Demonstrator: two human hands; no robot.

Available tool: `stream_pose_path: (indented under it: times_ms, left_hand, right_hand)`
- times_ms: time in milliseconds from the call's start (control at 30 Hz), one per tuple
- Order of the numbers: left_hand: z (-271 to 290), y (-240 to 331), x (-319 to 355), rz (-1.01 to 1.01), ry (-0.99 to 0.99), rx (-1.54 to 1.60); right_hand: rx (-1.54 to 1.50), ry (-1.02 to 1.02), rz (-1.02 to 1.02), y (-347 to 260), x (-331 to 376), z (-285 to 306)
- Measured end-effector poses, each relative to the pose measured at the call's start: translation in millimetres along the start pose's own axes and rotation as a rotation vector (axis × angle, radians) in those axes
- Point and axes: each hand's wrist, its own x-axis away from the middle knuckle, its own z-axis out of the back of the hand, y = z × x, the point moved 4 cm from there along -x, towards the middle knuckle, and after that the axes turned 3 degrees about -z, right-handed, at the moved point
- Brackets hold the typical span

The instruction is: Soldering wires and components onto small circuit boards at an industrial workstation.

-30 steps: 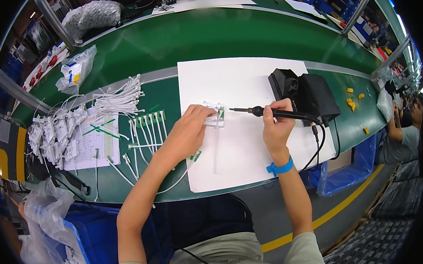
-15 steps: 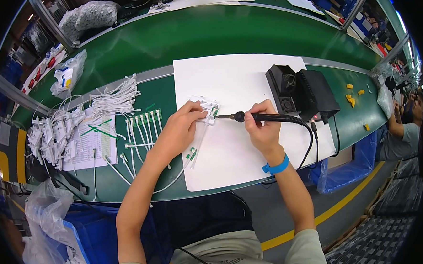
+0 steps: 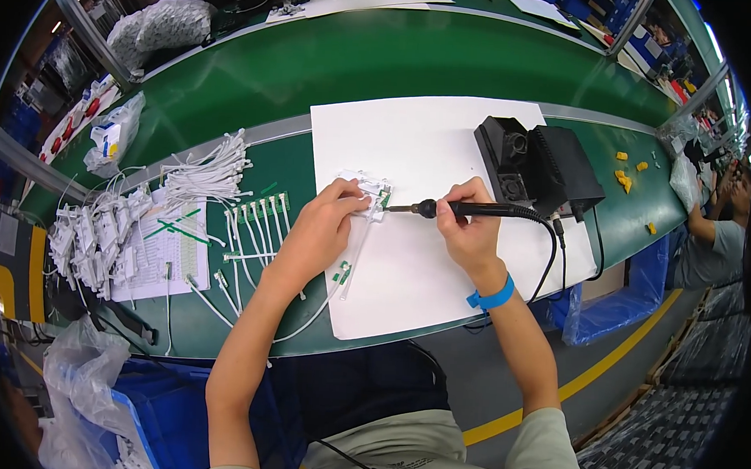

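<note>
My left hand point(image 3: 318, 231) presses its fingertips on a small white plastic housing point(image 3: 375, 213) that lies on the white sheet. A little green circuit board point(image 3: 384, 196) shows in this housing. In my right hand point(image 3: 471, 229) is a black-handled soldering iron point(image 3: 491, 210), gripped like a pen. Its metal tip points left and meets the housing beside the board; whether it touches the board is too small to tell. A white cable point(image 3: 313, 318) runs near my left wrist, close to small green board pieces point(image 3: 342, 273) on the sheet.
A black soldering station point(image 3: 563, 172) and a black holder point(image 3: 502, 160) stand right, with yellow bits point(image 3: 623, 179) beyond. Leftward lie white cables point(image 3: 205, 170), cabled green boards point(image 3: 259, 210), piled white housings point(image 3: 90, 245) and a printed sheet point(image 3: 174, 262). A blue bin point(image 3: 614, 302) stands below right.
</note>
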Motion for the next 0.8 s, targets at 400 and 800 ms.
stream_pose_path:
  times_ms: [400, 800]
  left_hand:
    - [-1, -1, 0, -0.012, -0.008, -0.021]
    - [-1, 0, -1, -0.001, -0.005, -0.017]
  right_hand:
    - [-0.003, 0.059, -0.026, -1, -6, 0]
    - [-0.122, 0.309, 0.06, -3, -4, 13]
